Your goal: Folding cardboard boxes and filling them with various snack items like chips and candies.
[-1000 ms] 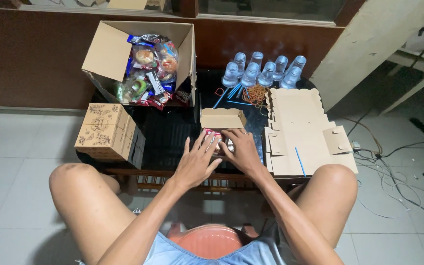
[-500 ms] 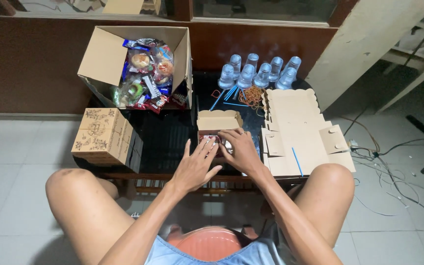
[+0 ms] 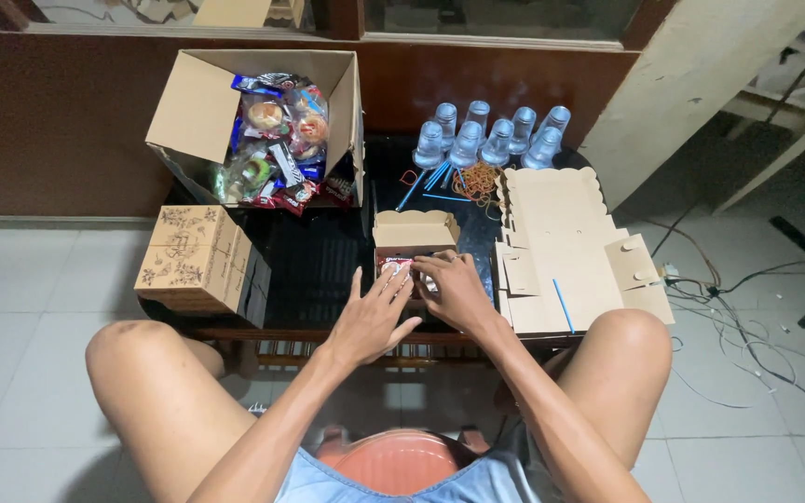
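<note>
Left hand [image 3: 372, 317] fingers spread flat over small open box [image 3: 412, 244] contents. Right hand [image 3: 454, 291] fingers curled onto same contents; grip indeterminate. Snack carton [image 3: 199, 110] at 11 o'clock on tabletop [image 3: 319, 261].

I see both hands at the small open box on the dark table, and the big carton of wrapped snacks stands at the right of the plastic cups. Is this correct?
Not quite. In the head view the big carton of wrapped snacks stands to the left of the plastic cups, not the right. The rest holds: the left hand and right hand are at the small open box on the dark table.
</note>
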